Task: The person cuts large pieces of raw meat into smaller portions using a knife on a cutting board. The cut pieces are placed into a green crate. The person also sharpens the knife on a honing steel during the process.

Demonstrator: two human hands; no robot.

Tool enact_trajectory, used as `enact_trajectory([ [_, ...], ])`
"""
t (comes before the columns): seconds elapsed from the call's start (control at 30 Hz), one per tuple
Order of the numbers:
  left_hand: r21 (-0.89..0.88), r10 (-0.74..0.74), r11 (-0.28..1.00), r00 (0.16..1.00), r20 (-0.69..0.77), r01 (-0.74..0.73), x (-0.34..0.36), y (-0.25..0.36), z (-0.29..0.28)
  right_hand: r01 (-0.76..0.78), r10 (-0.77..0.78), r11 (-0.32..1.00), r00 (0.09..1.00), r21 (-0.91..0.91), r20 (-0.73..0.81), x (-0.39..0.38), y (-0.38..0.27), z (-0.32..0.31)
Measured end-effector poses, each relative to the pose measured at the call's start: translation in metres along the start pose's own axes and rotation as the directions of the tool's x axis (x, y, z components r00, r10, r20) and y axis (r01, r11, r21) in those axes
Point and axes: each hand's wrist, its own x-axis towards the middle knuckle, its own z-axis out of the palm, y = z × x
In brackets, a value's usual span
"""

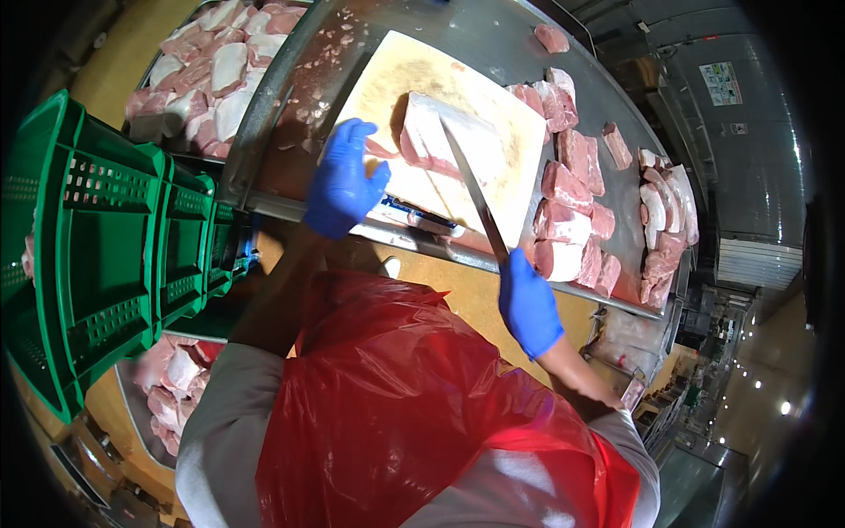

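A slab of raw meat with a white fat side lies on a pale cutting board. My right hand, in a blue glove, is closed round the handle of a long knife. Its blade reaches up and left, with the tip over the slab's fat side. My left hand, also gloved in blue, is at the board's left edge, its thumb and fingers apart. Beside those fingers lies a small meat scrap. A slim blue object lies along the board's near edge; its kind is unclear.
Cut meat blocks line the metal table right of the board, with strips farther right. Stacked green crates stand at the left. Meat fills a tray at the far left and a lower tray nearby.
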Motion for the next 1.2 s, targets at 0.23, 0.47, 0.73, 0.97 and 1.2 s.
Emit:
enact_trajectory([
  [0.23, 0.348, 0.171, 0.918, 0.981, 0.09, -0.192, -0.011, -0.027, 0.023, 0.372, -0.332, 0.922, 0.901, 0.105, -0.279, 0.118, -0.083, 0.007],
  [0.47, 0.424, 0.205, 0.879, 0.975, 0.082, -0.22, -0.02, -0.043, 0.028, 0.252, -0.252, 0.968, 0.968, 0.014, 0.0, 0.077, -0.02, 0.029],
  [0.73, 0.572, 0.334, 0.815, 0.884, -0.329, -0.095, 0.004, 0.05, -0.1, 0.245, -0.26, 0.95, 0.964, 0.193, 0.061, 0.0, 0.063, -0.002],
  [0.97, 0.818, 0.247, -0.033, 0.798, -0.55, 0.574, 0.03, 0.089, -0.442, -0.007, -0.032, 0.39, 0.999, 0.921, 0.022, 0.044, 0.038, -0.003],
  [1.2, 0.238, -0.126, 0.966, 0.989, 0.079, 0.104, 0.074, 0.049, -0.089, 0.156, 0.075, -0.037, 0.985, 0.987, -0.153, 0.122, 0.011, 0.025],
])
